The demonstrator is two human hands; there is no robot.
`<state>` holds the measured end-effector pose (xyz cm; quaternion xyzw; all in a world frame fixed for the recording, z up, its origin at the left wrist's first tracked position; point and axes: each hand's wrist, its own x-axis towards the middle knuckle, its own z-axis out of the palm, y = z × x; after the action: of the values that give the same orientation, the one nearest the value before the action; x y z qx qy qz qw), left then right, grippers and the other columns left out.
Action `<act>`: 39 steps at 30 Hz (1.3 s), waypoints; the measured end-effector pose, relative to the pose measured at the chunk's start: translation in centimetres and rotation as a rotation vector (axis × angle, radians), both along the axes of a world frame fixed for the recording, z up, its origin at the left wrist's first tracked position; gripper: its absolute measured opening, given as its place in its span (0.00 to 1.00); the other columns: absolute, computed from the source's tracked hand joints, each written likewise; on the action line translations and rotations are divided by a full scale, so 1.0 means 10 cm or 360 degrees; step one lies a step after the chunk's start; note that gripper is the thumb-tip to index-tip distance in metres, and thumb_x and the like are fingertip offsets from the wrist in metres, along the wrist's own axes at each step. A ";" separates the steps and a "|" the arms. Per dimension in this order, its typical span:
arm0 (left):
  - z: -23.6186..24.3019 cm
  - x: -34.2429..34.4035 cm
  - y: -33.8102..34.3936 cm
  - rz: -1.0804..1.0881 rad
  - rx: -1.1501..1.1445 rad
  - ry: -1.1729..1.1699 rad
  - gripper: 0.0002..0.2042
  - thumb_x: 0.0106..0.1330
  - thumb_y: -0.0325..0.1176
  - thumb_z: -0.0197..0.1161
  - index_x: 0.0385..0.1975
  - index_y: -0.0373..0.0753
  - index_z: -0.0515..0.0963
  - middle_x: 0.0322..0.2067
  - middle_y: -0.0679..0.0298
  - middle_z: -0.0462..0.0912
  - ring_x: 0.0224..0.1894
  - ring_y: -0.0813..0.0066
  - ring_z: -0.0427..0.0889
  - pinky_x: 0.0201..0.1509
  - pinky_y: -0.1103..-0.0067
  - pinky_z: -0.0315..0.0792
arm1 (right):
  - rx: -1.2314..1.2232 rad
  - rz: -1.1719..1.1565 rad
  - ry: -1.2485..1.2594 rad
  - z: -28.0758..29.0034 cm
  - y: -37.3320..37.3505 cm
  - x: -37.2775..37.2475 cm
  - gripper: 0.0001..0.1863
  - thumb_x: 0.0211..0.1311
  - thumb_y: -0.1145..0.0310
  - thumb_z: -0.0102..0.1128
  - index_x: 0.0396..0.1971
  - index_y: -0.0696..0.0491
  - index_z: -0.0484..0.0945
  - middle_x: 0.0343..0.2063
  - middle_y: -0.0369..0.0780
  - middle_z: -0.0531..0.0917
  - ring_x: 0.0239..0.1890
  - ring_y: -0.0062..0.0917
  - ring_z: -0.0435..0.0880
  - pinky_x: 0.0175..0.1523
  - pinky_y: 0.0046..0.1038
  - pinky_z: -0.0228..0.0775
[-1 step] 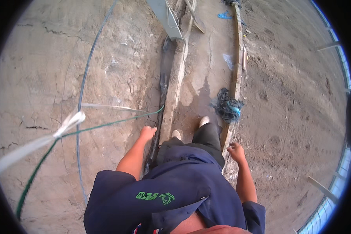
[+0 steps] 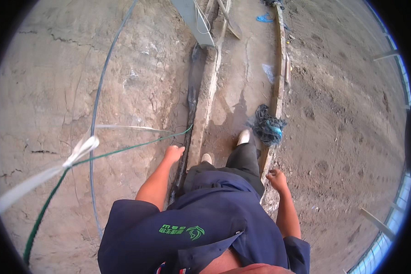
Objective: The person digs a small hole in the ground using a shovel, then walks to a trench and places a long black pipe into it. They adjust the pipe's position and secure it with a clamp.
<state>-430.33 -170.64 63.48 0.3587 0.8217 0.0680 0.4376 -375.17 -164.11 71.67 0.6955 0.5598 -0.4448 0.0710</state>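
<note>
My left hand [image 2: 174, 153] hangs with its fingers curled closed, over the dark strip along the left side of the walkway. No object shows in it. On the other side, my right hand [image 2: 276, 180] hangs loosely closed above the right kerb, also with nothing visible in it. My feet, in pale shoes, stand on the walkway [image 2: 230, 102] between two low kerbs. Just ahead of my right shoe [image 2: 244, 136], a tangled bundle of dark netting [image 2: 268, 126] with a bit of blue lies against the right kerb [image 2: 277, 86].
Left of me, a green rope [image 2: 137, 145] and a white strap [image 2: 84, 148] cross a dark hose [image 2: 95, 105] above cracked earth. A grey post [image 2: 194, 23] and a long-handled tool [image 2: 233, 28] are ahead by the left kerb [image 2: 208, 91]. Bare soil [image 2: 338, 114] lies right.
My right shoe has shifted slightly forward. The knotted white strap sits slightly lower in view. Both hands stay nearly in place.
</note>
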 end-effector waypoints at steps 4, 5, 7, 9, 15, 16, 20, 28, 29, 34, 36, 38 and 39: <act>-0.03 0.14 0.89 0.0277 0.0159 -0.0043 0.22 0.64 0.52 0.66 0.22 0.37 0.84 0.23 0.54 0.86 0.29 0.62 0.86 0.38 0.66 0.76 | -0.0239 0.0017 0.0111 -0.52 0.68 0.22 0.27 0.57 0.58 0.72 0.53 0.59 0.83 0.43 0.49 0.89 0.46 0.38 0.90 0.54 0.34 0.79; -0.03 0.18 1.07 0.0264 0.0088 -0.0015 0.21 0.64 0.52 0.67 0.22 0.37 0.84 0.22 0.55 0.86 0.28 0.63 0.86 0.37 0.66 0.75 | -0.0343 0.0003 0.0098 -0.68 0.93 0.26 0.26 0.58 0.57 0.72 0.52 0.59 0.83 0.43 0.50 0.89 0.46 0.37 0.90 0.54 0.33 0.79; -0.04 0.41 1.51 0.0319 0.0089 -0.0086 0.22 0.64 0.52 0.66 0.22 0.37 0.84 0.22 0.55 0.86 0.28 0.62 0.86 0.37 0.65 0.75 | -0.0344 0.0068 0.0083 -1.06 1.60 0.56 0.27 0.56 0.55 0.73 0.50 0.57 0.85 0.46 0.51 0.88 0.50 0.39 0.88 0.57 0.36 0.78; 0.01 0.65 1.85 0.0342 0.0052 -0.0025 0.22 0.64 0.52 0.65 0.22 0.37 0.84 0.23 0.54 0.86 0.29 0.60 0.86 0.38 0.64 0.76 | -0.0293 0.0075 0.0010 -1.20 2.38 0.76 0.28 0.54 0.52 0.74 0.51 0.54 0.85 0.47 0.50 0.88 0.52 0.41 0.87 0.59 0.37 0.77; 0.38 1.05 2.60 0.0432 -0.0183 0.0266 0.24 0.63 0.54 0.62 0.20 0.36 0.86 0.24 0.52 0.87 0.32 0.58 0.88 0.41 0.63 0.77 | 0.0254 0.0113 0.0009 -0.86 4.70 1.15 0.24 0.59 0.59 0.71 0.49 0.61 0.83 0.38 0.49 0.90 0.36 0.31 0.91 0.46 0.33 0.81; 0.41 1.19 2.86 0.0536 -0.0144 0.0160 0.23 0.62 0.54 0.63 0.22 0.37 0.86 0.25 0.52 0.87 0.32 0.57 0.88 0.41 0.63 0.77 | 0.0286 0.0042 0.0026 -0.75 5.07 1.20 0.24 0.60 0.59 0.71 0.49 0.62 0.83 0.39 0.49 0.89 0.36 0.30 0.91 0.46 0.32 0.81; 0.48 1.33 3.69 0.0622 -0.0101 0.0187 0.19 0.59 0.49 0.66 0.23 0.36 0.86 0.24 0.52 0.87 0.30 0.58 0.87 0.39 0.64 0.77 | 0.0260 -0.0119 0.0335 -0.15 6.18 0.77 0.24 0.62 0.61 0.70 0.52 0.62 0.82 0.40 0.48 0.90 0.38 0.30 0.90 0.47 0.31 0.80; 0.17 1.39 6.13 0.0394 -0.0083 0.0135 0.24 0.61 0.49 0.67 0.45 0.33 0.83 0.41 0.47 0.87 0.45 0.56 0.87 0.51 0.66 0.78 | 0.0210 0.0250 0.0181 -0.08 7.48 0.77 0.24 0.59 0.59 0.73 0.52 0.58 0.82 0.42 0.50 0.89 0.44 0.37 0.90 0.51 0.35 0.80; 0.03 1.28 6.34 0.0429 0.0043 0.0144 0.28 0.62 0.50 0.68 0.53 0.32 0.80 0.47 0.45 0.86 0.50 0.55 0.86 0.55 0.66 0.77 | 0.0178 0.0250 0.0143 -0.06 7.64 0.71 0.25 0.58 0.58 0.73 0.51 0.57 0.82 0.42 0.50 0.89 0.46 0.39 0.89 0.52 0.36 0.79; -0.34 0.84 8.03 0.0436 0.0043 -0.0151 0.40 0.64 0.51 0.70 0.69 0.29 0.65 0.60 0.41 0.78 0.62 0.53 0.80 0.65 0.66 0.72 | 0.0100 0.0171 -0.0087 -0.26 8.28 0.88 0.27 0.56 0.53 0.72 0.50 0.56 0.84 0.44 0.52 0.88 0.50 0.44 0.87 0.57 0.41 0.78; -0.27 0.96 8.89 0.0401 -0.0001 -0.0323 0.40 0.64 0.51 0.71 0.68 0.28 0.66 0.51 0.45 0.84 0.53 0.54 0.85 0.60 0.66 0.76 | -0.0008 0.0059 -0.0218 -0.13 8.57 0.95 0.28 0.55 0.53 0.72 0.51 0.56 0.84 0.45 0.52 0.88 0.51 0.44 0.87 0.57 0.40 0.78; -0.22 0.91 9.73 0.0271 0.0101 -0.0365 0.38 0.64 0.49 0.71 0.66 0.28 0.68 0.49 0.48 0.86 0.50 0.56 0.86 0.58 0.67 0.77 | -0.0013 -0.0158 -0.0146 -0.25 8.88 1.05 0.28 0.55 0.53 0.73 0.51 0.56 0.85 0.44 0.51 0.88 0.51 0.42 0.88 0.58 0.39 0.77; -0.22 0.83 10.11 0.0074 0.0119 -0.0277 0.35 0.64 0.47 0.71 0.64 0.28 0.70 0.50 0.49 0.86 0.50 0.59 0.86 0.57 0.68 0.77 | -0.0032 -0.0263 -0.0097 -0.30 9.04 1.00 0.28 0.55 0.53 0.73 0.51 0.56 0.85 0.44 0.51 0.88 0.51 0.42 0.88 0.58 0.39 0.77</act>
<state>-422.01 -69.53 61.31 0.3484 0.7855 0.1396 0.4920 -365.17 -73.70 68.63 0.7517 0.4937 -0.4334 0.0581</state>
